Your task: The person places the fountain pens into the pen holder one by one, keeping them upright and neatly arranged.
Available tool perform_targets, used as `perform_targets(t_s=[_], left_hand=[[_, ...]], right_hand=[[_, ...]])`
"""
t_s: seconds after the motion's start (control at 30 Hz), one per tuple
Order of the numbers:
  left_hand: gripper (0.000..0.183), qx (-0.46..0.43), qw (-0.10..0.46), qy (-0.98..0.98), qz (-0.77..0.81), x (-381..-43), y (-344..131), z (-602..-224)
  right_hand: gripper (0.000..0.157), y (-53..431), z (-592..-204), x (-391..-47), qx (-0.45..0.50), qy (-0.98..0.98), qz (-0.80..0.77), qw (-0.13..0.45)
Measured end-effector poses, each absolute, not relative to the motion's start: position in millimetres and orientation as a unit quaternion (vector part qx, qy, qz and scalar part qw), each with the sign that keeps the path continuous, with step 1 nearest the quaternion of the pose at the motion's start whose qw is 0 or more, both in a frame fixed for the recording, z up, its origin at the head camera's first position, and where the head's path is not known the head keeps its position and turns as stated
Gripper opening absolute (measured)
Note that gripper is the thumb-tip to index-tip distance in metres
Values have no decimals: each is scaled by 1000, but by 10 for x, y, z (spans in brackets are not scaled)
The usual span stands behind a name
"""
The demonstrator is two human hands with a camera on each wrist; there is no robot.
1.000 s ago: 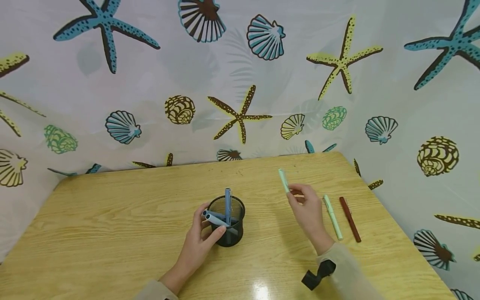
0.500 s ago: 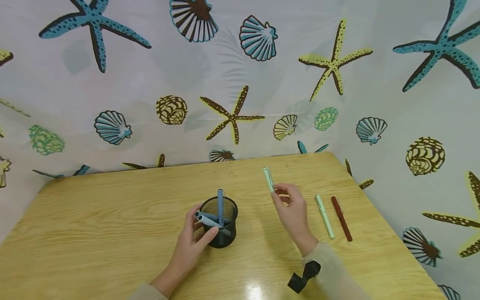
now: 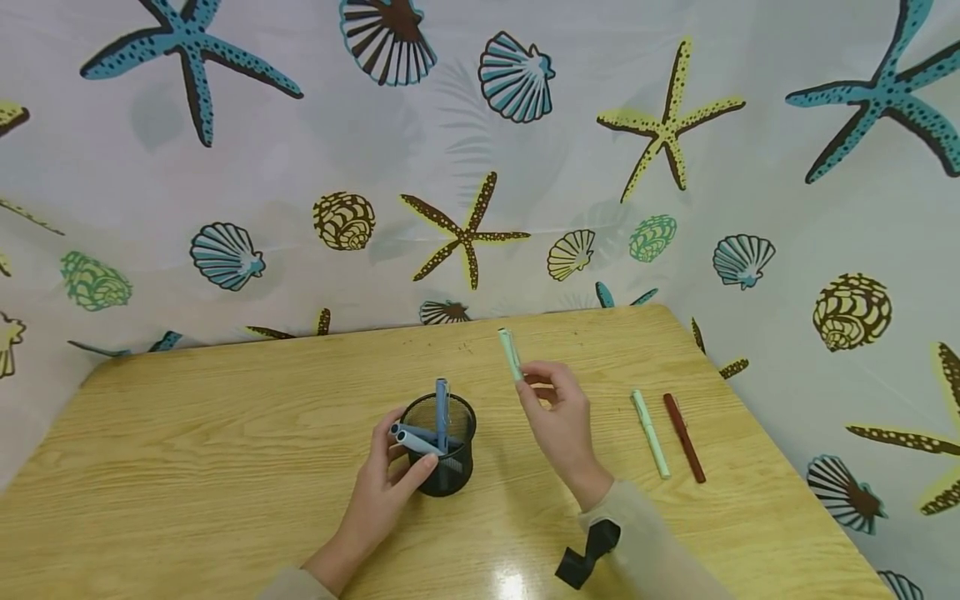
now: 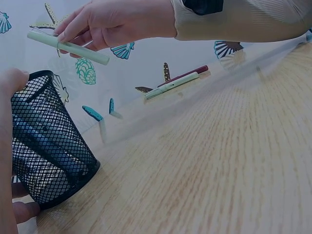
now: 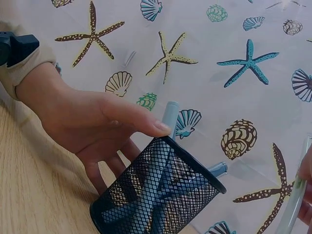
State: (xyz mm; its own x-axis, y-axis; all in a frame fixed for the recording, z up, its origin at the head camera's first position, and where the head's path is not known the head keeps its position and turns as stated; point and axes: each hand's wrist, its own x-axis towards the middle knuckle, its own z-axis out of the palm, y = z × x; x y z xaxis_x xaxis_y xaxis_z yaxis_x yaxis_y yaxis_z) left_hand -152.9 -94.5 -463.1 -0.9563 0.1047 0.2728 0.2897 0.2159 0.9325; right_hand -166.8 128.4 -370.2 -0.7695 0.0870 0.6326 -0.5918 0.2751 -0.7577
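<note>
My left hand (image 3: 378, 483) grips a black mesh pen cup (image 3: 450, 477) from its left side, thumb over the front rim. Inside the cup are several blue pens (image 3: 442, 417); one stands upright and others lean left toward the thumb. To the right of the cup, my right hand (image 3: 558, 421) pinches a pale green pen (image 3: 510, 353) near its lower end, raised above the table with its far end pointing up and away. In the left wrist view this green pen (image 4: 68, 47) shows higher than the rim of the mesh cup (image 4: 53, 141).
Another pale green pen (image 3: 650, 433) and a dark red pen (image 3: 684, 437) lie side by side on the wooden table (image 3: 225, 433), right of my right hand. A cloth (image 3: 300, 150) printed with shells and starfish hangs behind and to the right of the table.
My right hand has carried the green pen leftward, closer to the pen cup. My left hand keeps its grip on the cup. The head view has shifted slightly to the right.
</note>
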Motion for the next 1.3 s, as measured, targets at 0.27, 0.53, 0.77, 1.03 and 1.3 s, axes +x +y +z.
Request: perform_targets(t_s=[0.27,0.53,0.77,1.03,1.3], left_hand=[[67,-130,78,-774,-614,-1536,-946,-4615],[67,-125,78,-778,-611,-1524,-950,-4628],[66,-128,82,-779,-608,-1523,-947,-4631],[64,-136,82,-777,-609,-1520,-949,-4625],[65,-131,81,-777,-610,-1521,-936,-4610]], right_hand=[[17,1171,-3698,-1678,165,-722,606,291],[18,1069,-3678,-1672,180,-692,646,267],[18,972,-3640,-1677,198,-673,661,267],[18,880,-3647,-1680,206,-663,670,263],[18,823,-3677,-1700,216,-650,679,263]])
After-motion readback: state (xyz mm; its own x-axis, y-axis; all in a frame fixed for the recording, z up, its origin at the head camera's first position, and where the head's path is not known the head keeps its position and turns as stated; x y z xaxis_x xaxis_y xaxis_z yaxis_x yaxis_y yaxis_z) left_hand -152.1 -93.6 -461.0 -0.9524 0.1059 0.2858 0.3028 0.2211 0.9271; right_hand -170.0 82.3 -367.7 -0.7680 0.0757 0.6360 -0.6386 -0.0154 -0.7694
